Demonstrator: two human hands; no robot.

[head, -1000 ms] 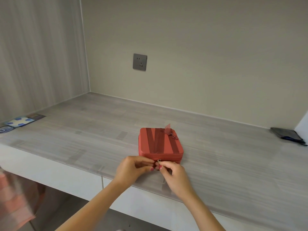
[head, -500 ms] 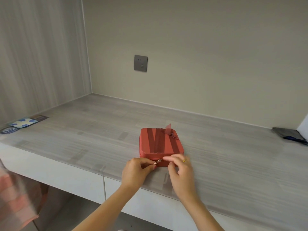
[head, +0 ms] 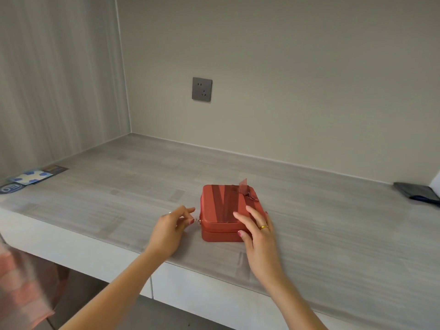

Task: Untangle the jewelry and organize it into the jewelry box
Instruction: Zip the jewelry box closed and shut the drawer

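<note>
A closed red jewelry box (head: 222,206) with a small ribbon bow on its lid sits near the front edge of the grey counter (head: 133,177). My left hand (head: 170,231) is at the box's front left corner and pinches the small gold zipper pull (head: 197,220). My right hand (head: 257,228) lies on the lid's right side with fingers fairly straight, thumb against the front wall; a gold ring is on one finger. No jewelry is visible outside the box.
Blue and white cards (head: 32,177) lie at the counter's far left. A dark wallet-like item (head: 416,192) sits at the far right by the wall. A grey socket (head: 202,89) is on the back wall. White drawer fronts run below the counter.
My left hand has drawn the zipper pull from the middle of the box's front to its left corner. My right hand left the zipper and moved onto the lid.
</note>
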